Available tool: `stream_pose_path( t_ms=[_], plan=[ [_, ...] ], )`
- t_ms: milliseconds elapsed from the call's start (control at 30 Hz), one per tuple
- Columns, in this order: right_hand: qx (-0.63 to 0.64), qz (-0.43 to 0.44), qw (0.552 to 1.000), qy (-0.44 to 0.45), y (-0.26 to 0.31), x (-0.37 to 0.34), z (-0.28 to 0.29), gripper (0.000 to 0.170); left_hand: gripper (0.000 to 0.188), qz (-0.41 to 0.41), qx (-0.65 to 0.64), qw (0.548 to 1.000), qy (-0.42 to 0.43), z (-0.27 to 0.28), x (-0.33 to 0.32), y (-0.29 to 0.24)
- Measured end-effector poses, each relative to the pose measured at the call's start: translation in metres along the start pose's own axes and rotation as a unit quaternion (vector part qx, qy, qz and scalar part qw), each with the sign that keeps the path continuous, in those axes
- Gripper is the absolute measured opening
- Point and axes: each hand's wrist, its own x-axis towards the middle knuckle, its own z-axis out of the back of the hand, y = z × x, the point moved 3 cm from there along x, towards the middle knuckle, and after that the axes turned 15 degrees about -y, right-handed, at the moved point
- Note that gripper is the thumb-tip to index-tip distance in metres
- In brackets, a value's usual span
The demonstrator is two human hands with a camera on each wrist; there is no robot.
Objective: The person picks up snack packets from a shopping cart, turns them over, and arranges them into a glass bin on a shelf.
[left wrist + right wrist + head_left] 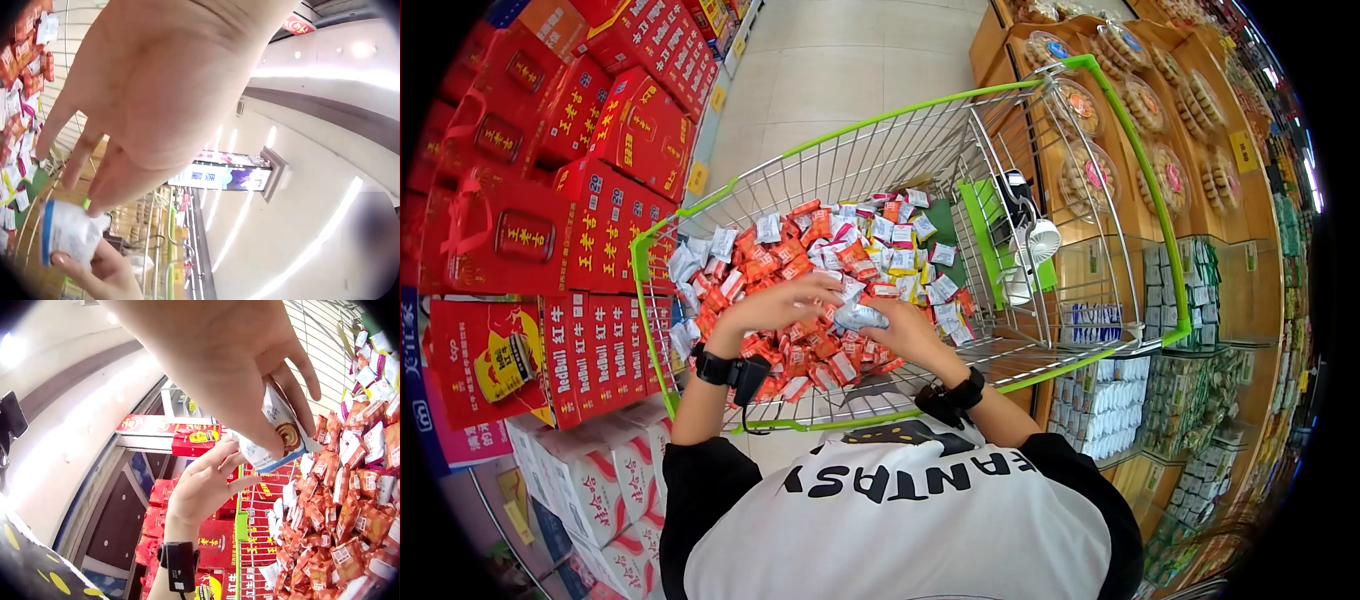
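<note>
My right hand (908,330) grips a small white snack packet (284,428) with a blue edge and a round biscuit picture, thumb on its front and fingers behind. In the left wrist view the same packet (69,234) stands just below the fingertips of my left hand (144,94). That hand's fingers are extended and loosely spread, with nothing in their hold. Both hands are over a heap of small wrapped snacks in a shopping cart, many orange packets (760,262) and many white packets (770,228). Black wrist straps sit on both forearms.
The wire cart's green rim (840,128) surrounds the heap. A white handheld fan (1040,240) is at the cart's right end. Red drink boxes (525,235) stack up on the left, above white cartons (595,480). Wooden shelves with round biscuit tubs (1085,175) run along the right.
</note>
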Motion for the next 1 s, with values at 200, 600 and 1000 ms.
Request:
stream_pose_path(
  t_ms=[200,600,1000],
  plan=[
    [0.012,0.051,0.997,-0.062,-0.003,-0.006,0.006,0.040,0.032,0.127,0.276,0.910,-0.284,0.067,0.009,0.139],
    [0.023,0.015,0.998,-0.061,-0.012,-0.010,0.017,0.040,0.043,0.251,0.437,0.809,-0.302,0.071,0.023,0.216],
    [0.092,-0.007,0.988,-0.122,-0.018,-0.013,0.020,0.037,0.027,0.213,0.230,0.797,-0.516,0.090,0.011,0.218]
  ],
)
